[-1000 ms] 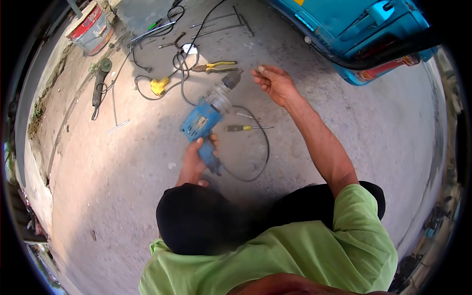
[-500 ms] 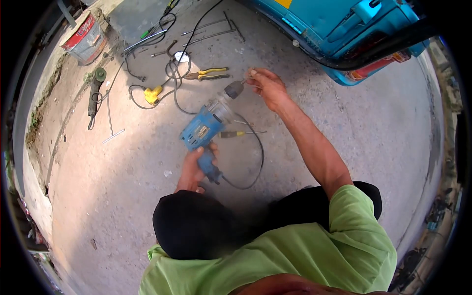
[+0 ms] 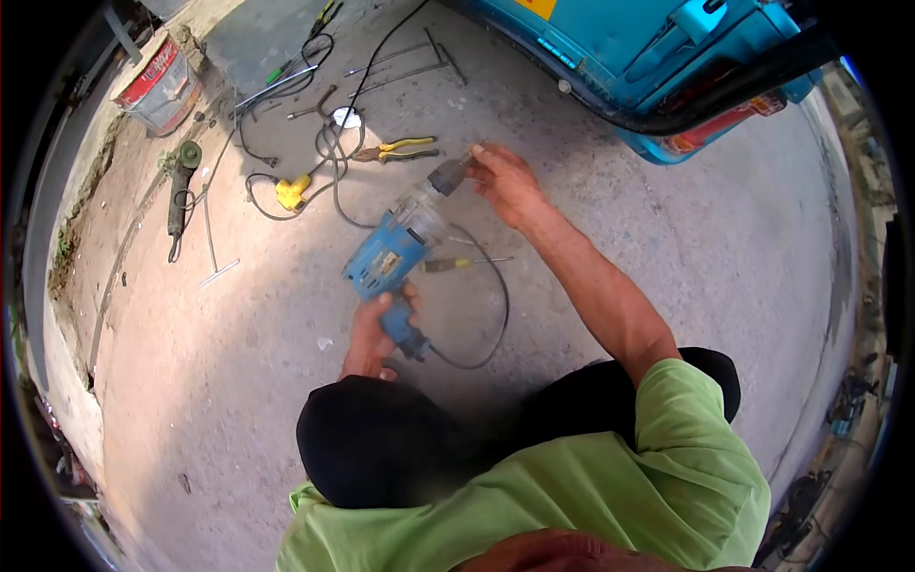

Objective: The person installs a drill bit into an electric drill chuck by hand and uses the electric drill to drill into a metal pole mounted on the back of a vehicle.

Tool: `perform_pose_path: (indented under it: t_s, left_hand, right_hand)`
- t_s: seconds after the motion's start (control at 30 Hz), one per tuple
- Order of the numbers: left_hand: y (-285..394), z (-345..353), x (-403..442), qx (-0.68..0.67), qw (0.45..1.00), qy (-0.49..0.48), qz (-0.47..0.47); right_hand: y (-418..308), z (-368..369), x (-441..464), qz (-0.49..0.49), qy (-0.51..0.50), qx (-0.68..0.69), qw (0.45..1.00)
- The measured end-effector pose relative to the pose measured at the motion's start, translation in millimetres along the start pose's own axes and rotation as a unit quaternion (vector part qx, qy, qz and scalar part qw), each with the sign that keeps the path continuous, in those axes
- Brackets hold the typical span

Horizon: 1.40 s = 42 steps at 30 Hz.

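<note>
My left hand (image 3: 368, 332) clamps the drill (image 3: 386, 255); my right hand (image 3: 507, 183) pinches its fingers together at the chuck (image 3: 445, 178). Pliers (image 3: 396, 151) and cable (image 3: 335, 183) lie beyond, toward the floor's (image 3: 238, 381) far edge.

No words readable for sure, white lettering on red band of bucket (image 3: 160, 95) too blurred, label (image 3: 386, 264) on blue drill (image 3: 381, 253) too small

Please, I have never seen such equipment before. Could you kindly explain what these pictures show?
There is no robot here: a person works with two bare hands, seen by a camera worn on the head. The left hand holds a blue power drill by its grip. The right hand is at the drill's chuck, its front end; whether its fingers hold something small is unclear. On the ground lie yellow-handled pliers, a screwdriver, a yellow cable connector and a grinder. A bucket stands farther off.
</note>
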<state>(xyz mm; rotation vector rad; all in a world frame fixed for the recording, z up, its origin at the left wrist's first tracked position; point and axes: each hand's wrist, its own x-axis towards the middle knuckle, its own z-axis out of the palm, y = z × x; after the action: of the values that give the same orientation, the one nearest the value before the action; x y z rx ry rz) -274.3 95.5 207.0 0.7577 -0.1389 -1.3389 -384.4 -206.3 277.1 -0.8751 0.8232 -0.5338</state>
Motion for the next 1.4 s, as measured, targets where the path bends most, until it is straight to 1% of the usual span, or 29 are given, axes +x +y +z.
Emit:
perform_pose_path:
  t_s: [0.23,0.3,0.4,0.53,0.63,0.73,0.8,0.9,0.93,1.03,1.1,1.23,1.33,1.4]
  left_hand:
    - [-1,0,-2,-0.003,1.000,0.004,0.002]
    - [-1,2,-1,-0.017,1.000,-0.005,0.010]
    - [0,5,-1,-0.001,1.000,-0.007,0.011]
    - [1,8,-2,0.005,1.000,0.004,0.006]
    - [3,7,-2,0.010,1.000,0.009,0.009]
    - [9,12,-5,0.012,0.999,0.026,0.014]
    - [13,15,-8,0.021,0.999,0.033,0.010]
    - [19,9,-13,0.068,0.997,0.035,-0.024]
    - [20,11,-12,0.069,0.997,0.034,-0.011]
    - [25,17,-11,0.076,0.996,0.028,0.022]
    - [29,22,-9,0.087,0.995,0.017,0.041]
    - [34,29,-7,0.108,0.992,0.027,0.060]
    - [35,30,-8,0.137,0.988,0.031,0.066]
    - [38,32,-6,0.158,0.984,0.030,0.073]
  right_hand:
    - [5,8,-3,0.010,0.027,0.047,0.998]
    - [8,6,-3,0.009,0.018,0.051,0.998]
    - [9,4,-2,0.010,0.019,0.064,0.998]
    - [8,3,-4,0.013,0.024,0.070,0.997]
    - [7,-1,-2,0.003,0.015,0.035,0.999]
    - [-3,-15,6,-0.010,-0.062,-0.045,0.997]
    - [-8,-20,8,-0.009,-0.087,-0.066,0.994]
    - [-17,-21,6,0.001,-0.106,-0.101,0.989]
    - [-23,-20,5,0.004,-0.110,-0.114,0.987]
    - [-30,-15,4,0.013,-0.082,-0.188,0.979]
    - [-32,-10,2,0.027,-0.054,-0.198,0.978]
    - [-31,-3,-4,0.043,0.000,-0.201,0.979]
    - [-29,-3,-6,0.040,0.006,-0.220,0.975]
    - [-25,-3,-5,0.050,0.020,-0.190,0.980]
